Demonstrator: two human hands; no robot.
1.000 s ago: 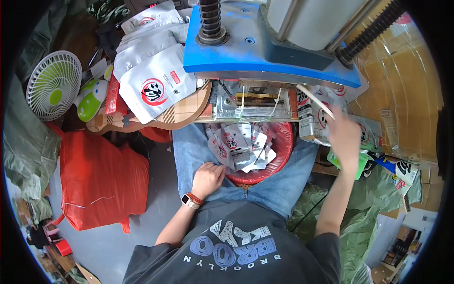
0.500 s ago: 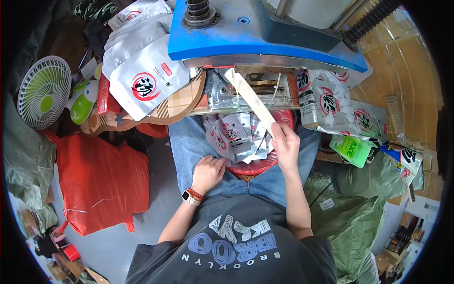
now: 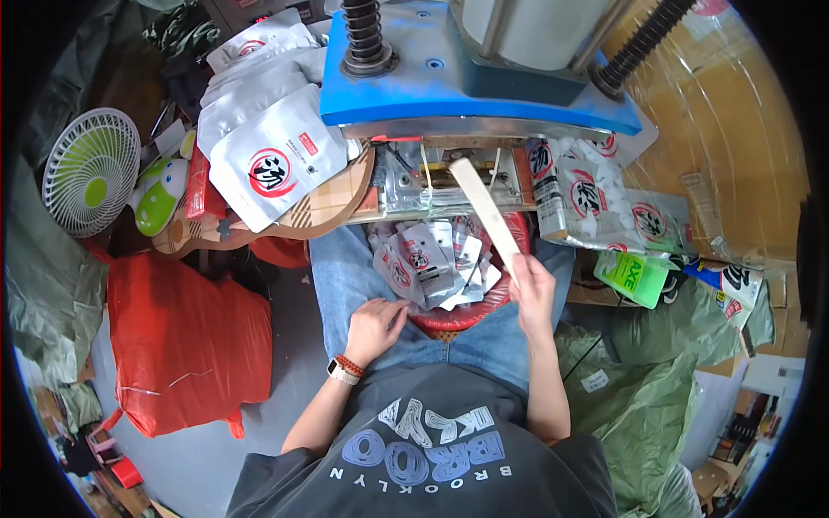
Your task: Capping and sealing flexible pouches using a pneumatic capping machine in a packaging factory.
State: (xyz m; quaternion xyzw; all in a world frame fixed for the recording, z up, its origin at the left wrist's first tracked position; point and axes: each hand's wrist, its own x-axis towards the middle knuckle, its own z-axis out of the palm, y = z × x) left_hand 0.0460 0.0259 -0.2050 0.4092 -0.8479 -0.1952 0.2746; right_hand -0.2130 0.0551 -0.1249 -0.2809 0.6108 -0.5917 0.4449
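Observation:
My right hand (image 3: 533,293) is closed around the lower end of a flat, pale wooden strip (image 3: 484,207). The strip slants up and left, its far end close to the press bed (image 3: 410,186). My left hand (image 3: 376,330) lies over my left thigh by the rim of a red-lined basket (image 3: 466,319), fingers loosely bent and thumb apart, with nothing visible in it. Between my knees, this basket holds several small silver pouches (image 3: 429,263) with red and black print. The blue press plate (image 3: 484,108) sits above the bed, with a gap between them.
Large silver pouches (image 3: 276,168) are stacked on a wooden board (image 3: 337,203) at left, near a white-and-green fan (image 3: 91,173). A red bag (image 3: 186,345) stands on the floor. To the right are a pouch-covered box (image 3: 583,194), a green bottle (image 3: 633,278) and cardboard (image 3: 717,129).
My right hand and the strip have moved slightly down and right, drawing the strip's far end back from the press. My left hand's fingers have spread a little. The whole view has shifted slightly.

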